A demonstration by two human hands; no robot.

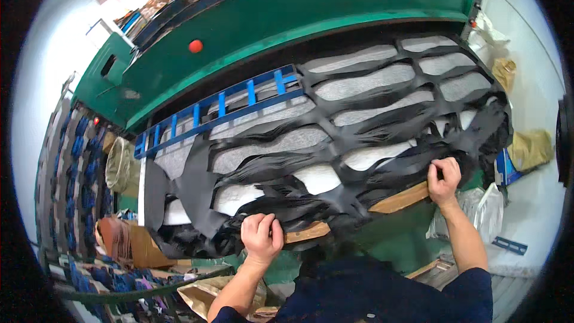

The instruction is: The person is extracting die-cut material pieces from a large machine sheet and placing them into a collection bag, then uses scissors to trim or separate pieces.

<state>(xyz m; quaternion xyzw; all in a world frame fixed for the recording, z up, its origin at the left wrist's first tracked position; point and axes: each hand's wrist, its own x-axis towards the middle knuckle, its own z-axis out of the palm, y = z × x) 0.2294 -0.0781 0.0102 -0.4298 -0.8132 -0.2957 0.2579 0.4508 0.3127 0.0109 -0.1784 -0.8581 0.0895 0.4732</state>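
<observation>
A stack of thin black sheets, with rows of long holes cut through it, lies over a grey and white bed. At the stack's near edge, my left hand is closed on the bunched sheets left of centre. Farther right along the same edge, my right hand grips them too, its fingers curled in. Between the hands a wooden strip shows in parts under the ragged edge. On the far left of the bed rests a blue ladder-shaped metal frame, apart from both hands.
Behind the bed spans a green machine beam with red knobs. Racks of dark blue-edged parts stand at the left, near a brown box. At the right are a white sack and a tan bag.
</observation>
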